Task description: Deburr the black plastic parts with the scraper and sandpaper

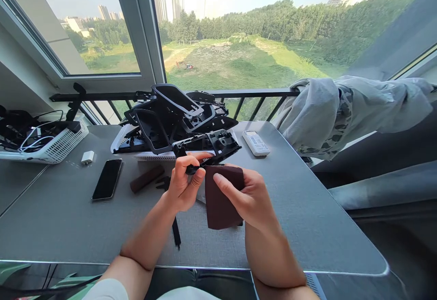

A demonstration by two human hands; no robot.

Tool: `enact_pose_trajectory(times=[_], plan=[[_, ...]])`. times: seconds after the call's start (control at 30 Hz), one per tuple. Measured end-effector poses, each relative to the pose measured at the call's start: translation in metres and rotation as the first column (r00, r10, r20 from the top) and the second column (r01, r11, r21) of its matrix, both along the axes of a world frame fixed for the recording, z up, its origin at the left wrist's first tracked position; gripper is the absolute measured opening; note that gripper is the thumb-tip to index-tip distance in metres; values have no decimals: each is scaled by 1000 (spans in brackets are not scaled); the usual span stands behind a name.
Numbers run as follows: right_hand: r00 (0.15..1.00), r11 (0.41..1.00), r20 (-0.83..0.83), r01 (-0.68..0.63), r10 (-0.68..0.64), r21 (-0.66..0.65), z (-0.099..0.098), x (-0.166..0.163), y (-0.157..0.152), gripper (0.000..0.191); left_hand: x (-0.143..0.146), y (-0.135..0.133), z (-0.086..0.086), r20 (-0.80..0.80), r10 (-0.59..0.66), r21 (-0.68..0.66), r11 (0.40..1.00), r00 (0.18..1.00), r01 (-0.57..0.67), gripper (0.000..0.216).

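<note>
Left grip (182, 186): closed on the near end of a black plastic part (223, 144), thumb and fingers pinching it. The part angles up and away to the right of that grip, its far end raised in front of the pile. Right grip (254, 197): closed on a dark brown sheet (221, 206), thumb flat on the near face, fingers behind. Sheet hangs down left of the right grip; its top edge is right at the part's near end, beside the left fingertips. Can't tell if sheet and part actually touch.

Beyond both grips: white basket (118, 143) heaped with black plastic frames (177, 104). Just left of left grip: brown roll (146, 178) lying on the bench (300, 218). Slim black tool (176, 234) runs under the left wrist, mostly hidden. Farther left: phone (107, 180), screen up and dark, then white plug adapter (88, 157) beyond it. Well left, at the back: second white basket (64, 147) with cables. Beyond right grip, past the part: white box (256, 144), lying flat.
</note>
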State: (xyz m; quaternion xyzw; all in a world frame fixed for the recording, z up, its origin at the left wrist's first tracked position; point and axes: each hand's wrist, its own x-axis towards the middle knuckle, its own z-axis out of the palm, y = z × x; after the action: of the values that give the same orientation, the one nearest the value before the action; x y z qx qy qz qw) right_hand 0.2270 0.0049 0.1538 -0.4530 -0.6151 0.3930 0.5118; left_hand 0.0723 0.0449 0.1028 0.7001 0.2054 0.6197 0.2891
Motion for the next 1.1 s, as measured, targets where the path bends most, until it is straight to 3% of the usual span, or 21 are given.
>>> enact_pose_trajectory(times=[0.2, 0.33, 0.47, 0.6, 0.8, 1.1], plan=[[998, 993, -44, -49, 45, -108, 1, 3, -2, 30, -1, 1, -2, -44, 4, 59, 998, 999, -2, 17], [995, 994, -100, -38, 27, -100, 1, 3, -1, 29, 1, 0, 1, 10, 4, 33, 999, 1000, -5, 15], [979, 973, -188, -113, 75, -199, 3, 5, -1, 28, 4, -2, 9, 145, 67, -116, 992, 987, -51, 18], [931, 963, -362, -51, -50, -266, 0, 10, 1, 26, 5, -2, 15, 301, 105, -274, 962, 948, -20, 30], [859, 968, -463, 128, -216, -215, -10, 8, 6, 26, 1, 0, 15, 349, 59, -343, 937, 935, 69, 36], [921, 991, -370, 93, -122, -95, -9, -3, 2, 21, 11, 3, 12, 318, 132, -393, 920, 939, 4, 82]])
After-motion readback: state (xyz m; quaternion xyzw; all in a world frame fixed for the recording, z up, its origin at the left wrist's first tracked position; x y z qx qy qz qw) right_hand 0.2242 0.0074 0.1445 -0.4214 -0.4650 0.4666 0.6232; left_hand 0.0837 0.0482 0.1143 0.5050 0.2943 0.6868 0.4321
